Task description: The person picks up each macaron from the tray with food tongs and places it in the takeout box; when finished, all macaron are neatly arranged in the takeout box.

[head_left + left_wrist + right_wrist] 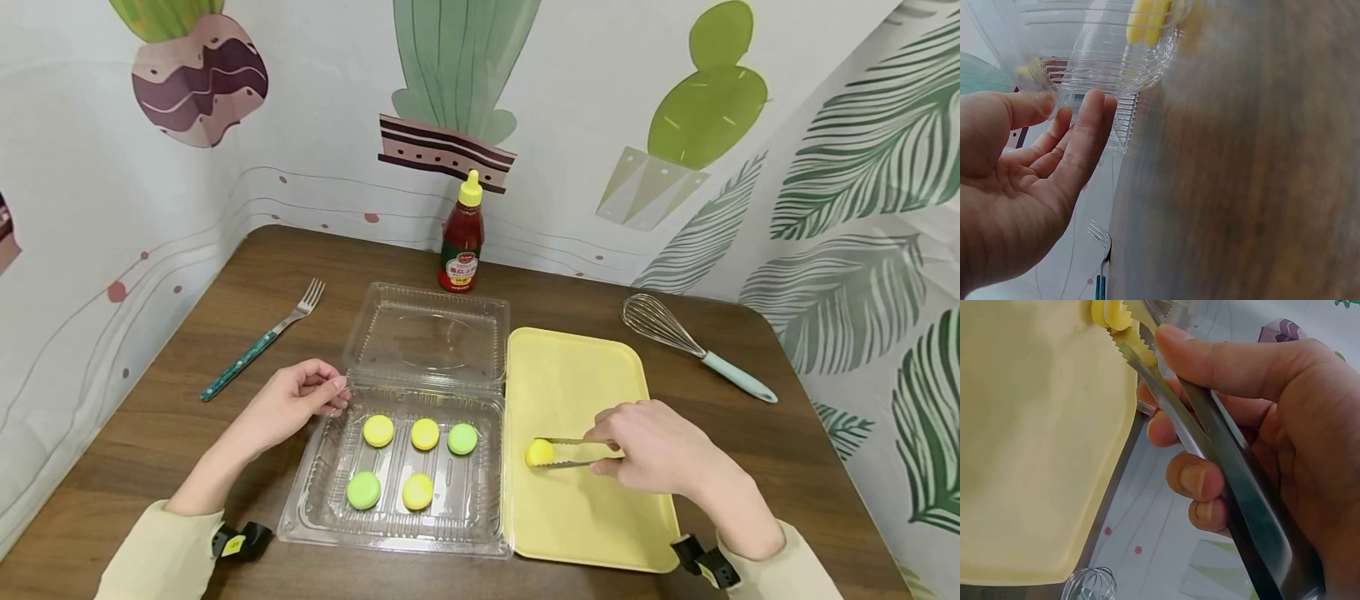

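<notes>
My right hand (660, 446) holds metal tongs (1235, 469). A yellow macaron (539, 453) with a pale filling sits between the serrated tips, over the left part of the yellow tray (577, 533). To the tray's left stands a clear plastic container (390, 543), its lid (427, 333) folded back. Inside are three yellow macarons (417, 492) and two green macarons (363, 490), spaced apart in two rows. At the container's left edge, near the hinge, my left hand (300, 400) pinches the plastic rim between thumb and fingers; the left wrist view shows this from below.
Behind the lid stands a red sauce bottle (459, 242) with a yellow cap. A fork (262, 340) with a green handle lies at the left. Beyond the tray, at the right, is a whisk (697, 348). A patterned cloth wall (315, 100) closes off the table's back.
</notes>
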Motion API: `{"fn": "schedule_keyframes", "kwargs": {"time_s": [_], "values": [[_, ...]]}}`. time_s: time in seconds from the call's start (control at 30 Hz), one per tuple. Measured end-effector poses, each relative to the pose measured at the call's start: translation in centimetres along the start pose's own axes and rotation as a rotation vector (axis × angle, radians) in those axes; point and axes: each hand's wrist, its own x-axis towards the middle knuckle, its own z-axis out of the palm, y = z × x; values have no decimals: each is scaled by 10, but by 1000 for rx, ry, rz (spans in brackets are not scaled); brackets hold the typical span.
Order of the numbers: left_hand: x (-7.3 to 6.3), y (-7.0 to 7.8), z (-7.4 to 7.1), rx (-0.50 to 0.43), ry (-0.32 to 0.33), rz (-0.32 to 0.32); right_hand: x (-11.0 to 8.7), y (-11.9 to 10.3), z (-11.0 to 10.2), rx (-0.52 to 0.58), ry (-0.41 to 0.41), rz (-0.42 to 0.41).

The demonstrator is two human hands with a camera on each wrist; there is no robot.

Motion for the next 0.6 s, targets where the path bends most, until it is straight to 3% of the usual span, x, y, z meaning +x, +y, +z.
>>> {"fn": "schedule_keyframes", "kwargs": {"time_s": [0.6], "values": [[-1, 2, 1, 13, 3, 1, -4, 0, -30, -21, 37, 14]]}}
